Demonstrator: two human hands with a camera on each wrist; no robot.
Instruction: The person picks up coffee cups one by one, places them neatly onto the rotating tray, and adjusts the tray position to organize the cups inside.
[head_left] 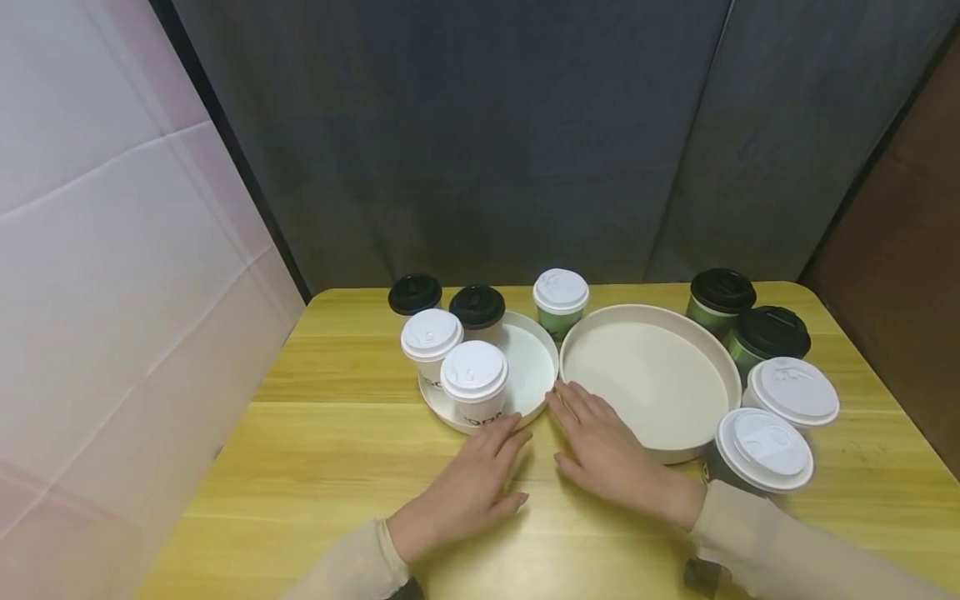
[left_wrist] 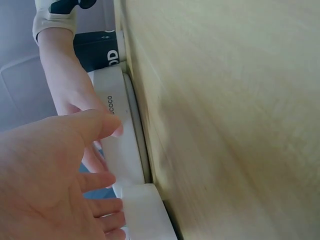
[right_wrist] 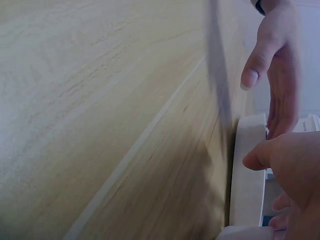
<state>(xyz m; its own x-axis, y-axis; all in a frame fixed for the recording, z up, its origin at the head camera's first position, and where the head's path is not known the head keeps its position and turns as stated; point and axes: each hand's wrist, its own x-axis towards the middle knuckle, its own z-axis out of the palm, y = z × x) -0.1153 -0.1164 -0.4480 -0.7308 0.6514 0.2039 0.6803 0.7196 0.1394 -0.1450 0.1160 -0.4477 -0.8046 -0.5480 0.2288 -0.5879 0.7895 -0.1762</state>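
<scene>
My left hand reaches to the front rim of the smaller round tray, fingers nearly straight and thumb apart. On that tray stand two white cups with white lids and a cup with a black lid. My right hand lies with extended fingers at the front left rim of the larger beige tray, fingertips where the two trays meet. Bare floor shows in the larger tray. In the left wrist view, the larger tray's side carries small printed letters. Neither hand grips anything.
Another black-lidded cup stands at the back left. A green cup with a white lid is behind the trays. Along the larger tray's right side stand two black-lidded green cups and two white-lidded cups.
</scene>
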